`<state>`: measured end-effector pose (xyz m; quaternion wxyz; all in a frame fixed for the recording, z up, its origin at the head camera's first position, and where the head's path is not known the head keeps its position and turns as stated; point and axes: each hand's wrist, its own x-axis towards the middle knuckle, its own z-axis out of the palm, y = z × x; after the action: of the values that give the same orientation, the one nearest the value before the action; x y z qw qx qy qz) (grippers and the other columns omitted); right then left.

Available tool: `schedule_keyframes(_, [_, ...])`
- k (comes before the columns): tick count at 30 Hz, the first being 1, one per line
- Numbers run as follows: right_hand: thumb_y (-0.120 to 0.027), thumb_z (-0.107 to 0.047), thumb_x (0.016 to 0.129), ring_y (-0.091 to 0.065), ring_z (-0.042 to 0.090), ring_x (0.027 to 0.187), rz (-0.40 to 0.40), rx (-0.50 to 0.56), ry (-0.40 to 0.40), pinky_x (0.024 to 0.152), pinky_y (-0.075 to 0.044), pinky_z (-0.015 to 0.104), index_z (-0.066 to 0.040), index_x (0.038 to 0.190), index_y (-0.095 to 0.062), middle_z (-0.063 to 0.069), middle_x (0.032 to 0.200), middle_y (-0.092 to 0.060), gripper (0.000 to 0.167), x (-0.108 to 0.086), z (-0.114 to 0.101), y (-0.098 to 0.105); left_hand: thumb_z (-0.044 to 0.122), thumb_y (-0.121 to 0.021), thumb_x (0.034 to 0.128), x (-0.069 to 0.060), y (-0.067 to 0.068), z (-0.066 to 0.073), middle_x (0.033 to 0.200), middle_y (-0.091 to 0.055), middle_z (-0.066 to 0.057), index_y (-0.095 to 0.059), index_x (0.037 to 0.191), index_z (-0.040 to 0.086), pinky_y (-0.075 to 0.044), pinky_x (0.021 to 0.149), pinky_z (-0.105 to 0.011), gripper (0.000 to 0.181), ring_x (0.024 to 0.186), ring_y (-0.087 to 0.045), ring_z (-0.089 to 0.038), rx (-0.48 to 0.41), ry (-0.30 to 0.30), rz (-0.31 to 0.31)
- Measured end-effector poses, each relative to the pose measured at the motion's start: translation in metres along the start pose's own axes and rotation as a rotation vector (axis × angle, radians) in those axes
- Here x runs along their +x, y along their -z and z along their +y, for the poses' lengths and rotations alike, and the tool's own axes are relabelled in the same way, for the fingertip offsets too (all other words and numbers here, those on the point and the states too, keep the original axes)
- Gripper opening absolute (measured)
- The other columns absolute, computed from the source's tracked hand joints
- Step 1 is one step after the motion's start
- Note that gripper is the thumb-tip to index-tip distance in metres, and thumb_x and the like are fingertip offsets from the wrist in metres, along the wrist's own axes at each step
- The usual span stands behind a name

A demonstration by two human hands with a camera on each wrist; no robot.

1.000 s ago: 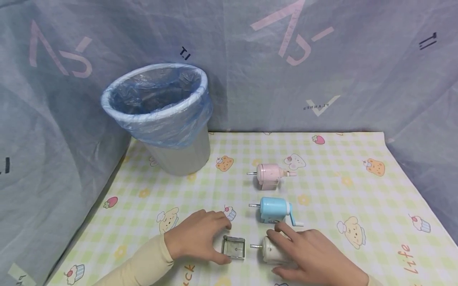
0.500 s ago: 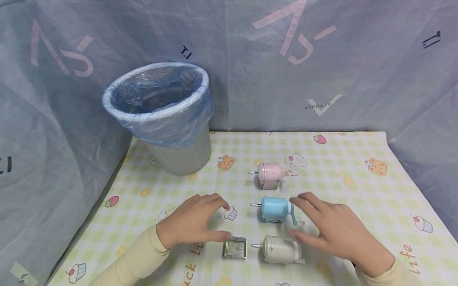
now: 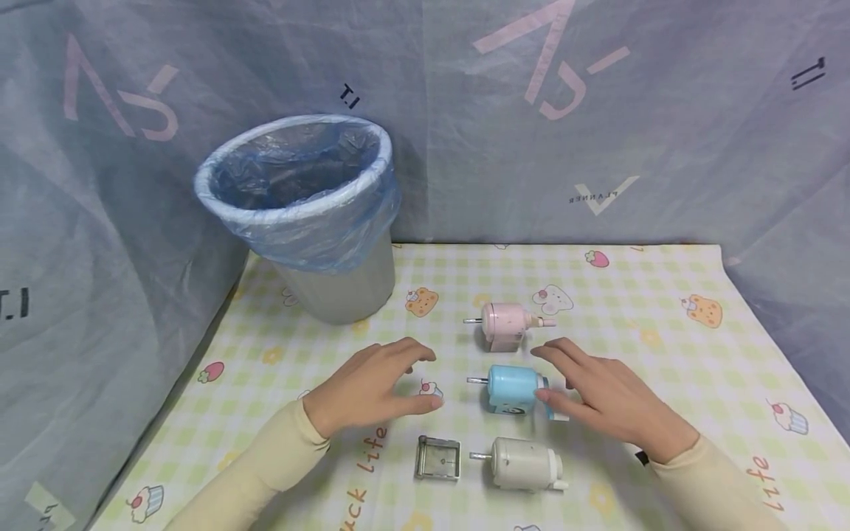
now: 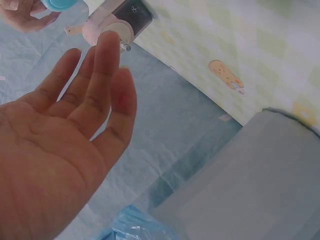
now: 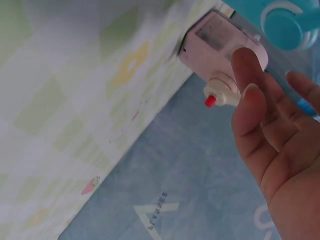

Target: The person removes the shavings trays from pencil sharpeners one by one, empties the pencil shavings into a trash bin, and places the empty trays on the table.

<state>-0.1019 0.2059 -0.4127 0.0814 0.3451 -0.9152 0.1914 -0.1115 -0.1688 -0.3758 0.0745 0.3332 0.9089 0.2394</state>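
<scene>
Three hand-crank pencil sharpeners form a column on the cloth: a pink sharpener at the back, a blue sharpener in the middle, a cream sharpener in front. My right hand hovers by the crank end of the blue one, fingers spread loosely; its thumb tip overlaps that end, and whether it touches I cannot tell. Left of the blue sharpener, my left hand is held with relaxed fingers and nothing in them. A small open metal-rimmed box lies left of the cream sharpener.
A grey bin with a blue bag liner stands at the back left. Grey-blue fabric rises behind and on both sides. A checked cloth with cartoon prints covers the table.
My right hand has left the cream sharpener, swinging out right, then forward to the blue one. My left hand has moved away from the metal-rimmed box, forward.
</scene>
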Motion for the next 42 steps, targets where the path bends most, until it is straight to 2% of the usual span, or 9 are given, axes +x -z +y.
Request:
schedule_keyframes(6, [-0.072, -0.044, 0.102, -0.040, -0.006, 0.062, -0.011, 0.000, 0.068, 0.057, -0.042, 0.021, -0.014, 0.144, -0.057, -0.003, 0.135, -0.059, 0.054, 0.009, 0.000, -0.008, 0.058, -0.066, 0.1010, 0.011, -0.002, 0.001, 0.134, -0.067, 0.001, -0.065, 0.140, 0.014, -0.057, 0.086, -0.037, 0.059, 0.106, -0.071, -0.020, 0.000, -0.015, -0.004])
schedule_keyframes(12, [-0.072, -0.048, 0.101, -0.042, -0.006, 0.065, -0.019, -0.008, 0.111, 0.057, -0.044, 0.023, -0.014, 0.144, -0.058, -0.005, 0.132, -0.059, 0.057, 0.017, -0.002, -0.012, 0.059, -0.066, 0.1008, 0.016, -0.004, 0.005, 0.135, -0.067, 0.000, -0.064, 0.142, 0.014, -0.057, 0.086, -0.037, 0.061, 0.107, -0.071, -0.020, -0.011, -0.013, -0.033])
schedule_keyframes(16, [-0.071, -0.050, 0.101, -0.047, -0.005, 0.068, -0.048, -0.006, 0.093, 0.060, -0.048, 0.025, -0.014, 0.144, -0.058, -0.004, 0.130, -0.060, 0.057, 0.019, -0.002, -0.014, 0.056, -0.068, 0.1009, 0.017, -0.005, 0.006, 0.135, -0.067, 0.000, -0.063, 0.142, 0.014, -0.057, 0.085, -0.037, 0.059, 0.106, -0.071, -0.020, -0.013, -0.005, -0.039])
schedule_keyframes(21, [-0.072, -0.052, 0.101, -0.046, -0.004, 0.067, -0.097, 0.021, 0.063, 0.060, -0.045, 0.023, -0.014, 0.142, -0.060, -0.008, 0.120, -0.059, 0.057, 0.020, -0.003, -0.017, 0.054, -0.069, 0.1006, 0.018, -0.005, 0.008, 0.133, -0.068, 0.001, -0.064, 0.141, 0.014, -0.057, 0.085, -0.037, 0.057, 0.106, -0.071, -0.020, -0.010, -0.006, -0.034])
schedule_keyframes(28, [-0.070, -0.051, 0.102, -0.047, -0.004, 0.067, -0.138, 0.070, 0.032, 0.060, -0.043, 0.023, -0.020, 0.142, -0.057, -0.014, 0.107, -0.057, 0.052, 0.019, -0.004, -0.021, 0.057, -0.066, 0.1016, 0.019, -0.006, 0.008, 0.133, -0.068, 0.000, -0.063, 0.140, 0.014, -0.057, 0.085, -0.036, 0.058, 0.106, -0.071, -0.020, -0.015, -0.021, -0.042])
schedule_keyframes(33, [-0.069, -0.049, 0.104, -0.050, -0.003, 0.069, -0.154, 0.101, 0.029, 0.061, -0.045, 0.024, -0.017, 0.146, -0.052, -0.011, 0.107, -0.061, 0.056, 0.017, -0.003, -0.025, 0.057, -0.066, 0.1020, 0.021, -0.009, 0.006, 0.132, -0.068, -0.001, -0.064, 0.140, 0.013, -0.057, 0.085, -0.035, 0.058, 0.105, -0.071, -0.019, -0.020, -0.032, -0.055])
schedule_keyframes(42, [-0.070, -0.047, 0.104, -0.052, -0.002, 0.071, -0.154, 0.091, 0.034, 0.064, -0.048, 0.025, -0.012, 0.146, -0.052, -0.009, 0.110, -0.062, 0.057, 0.017, -0.002, -0.030, 0.059, -0.062, 0.1039, 0.023, -0.012, 0.007, 0.134, -0.068, -0.002, -0.064, 0.140, 0.013, -0.057, 0.088, -0.037, 0.059, 0.107, -0.071, -0.019, -0.026, -0.037, -0.074])
